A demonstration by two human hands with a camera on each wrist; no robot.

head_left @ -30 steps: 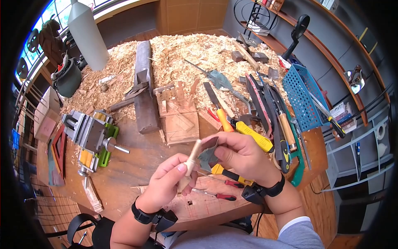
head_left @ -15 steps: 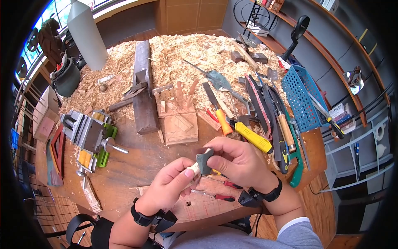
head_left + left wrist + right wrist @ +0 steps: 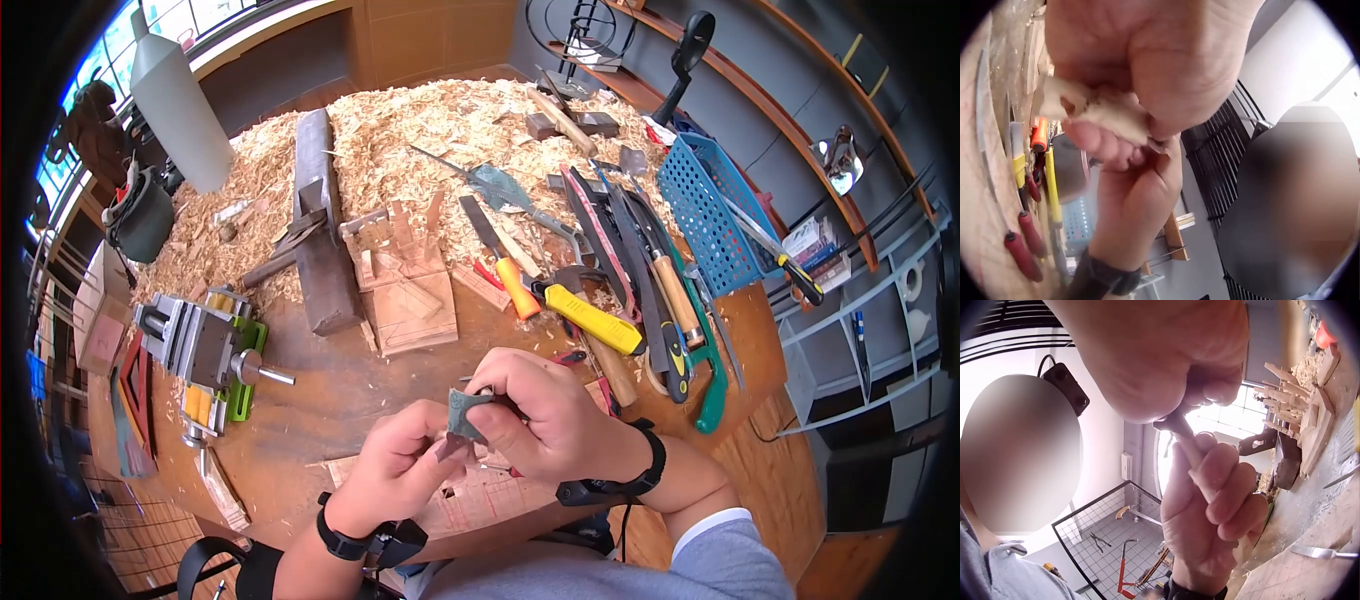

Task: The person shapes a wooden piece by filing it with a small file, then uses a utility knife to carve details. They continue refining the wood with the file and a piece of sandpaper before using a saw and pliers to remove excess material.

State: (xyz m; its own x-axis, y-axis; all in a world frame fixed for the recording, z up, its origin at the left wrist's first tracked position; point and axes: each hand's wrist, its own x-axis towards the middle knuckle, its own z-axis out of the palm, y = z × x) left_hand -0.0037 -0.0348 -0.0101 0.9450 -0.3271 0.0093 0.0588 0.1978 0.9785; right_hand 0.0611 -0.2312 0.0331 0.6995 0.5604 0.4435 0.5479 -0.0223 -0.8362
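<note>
The left hand [image 3: 402, 462] grips a small pale carved wooden piece [image 3: 1100, 112], seen crossing its fingers in the left wrist view. Opposite it, the right hand [image 3: 545, 420] pinches a folded grey-green sheet with a reddish-brown side [image 3: 466, 414], wrapped around one end of the piece. In the right wrist view the piece [image 3: 1200, 469] runs through the curled left fingers, and a dark edge of the sheet [image 3: 1175, 423] shows beneath the right hand. The two hands meet above the bench; the sheet covers the end of the piece in the head view.
Wood shavings [image 3: 400, 120] cover the bench's far half. A vise [image 3: 195, 345] stands left, a long wooden plane [image 3: 325, 230] and wooden parts [image 3: 410, 315] in the middle. Saws, a yellow-handled tool [image 3: 590, 318] and a blue basket [image 3: 712, 215] lie right. A marked board [image 3: 470, 510] lies under the hands.
The right hand has moved left and down with the sheet, which now wraps the piece's end near the left fingers. The head view has shifted, so the bench appears further left.
</note>
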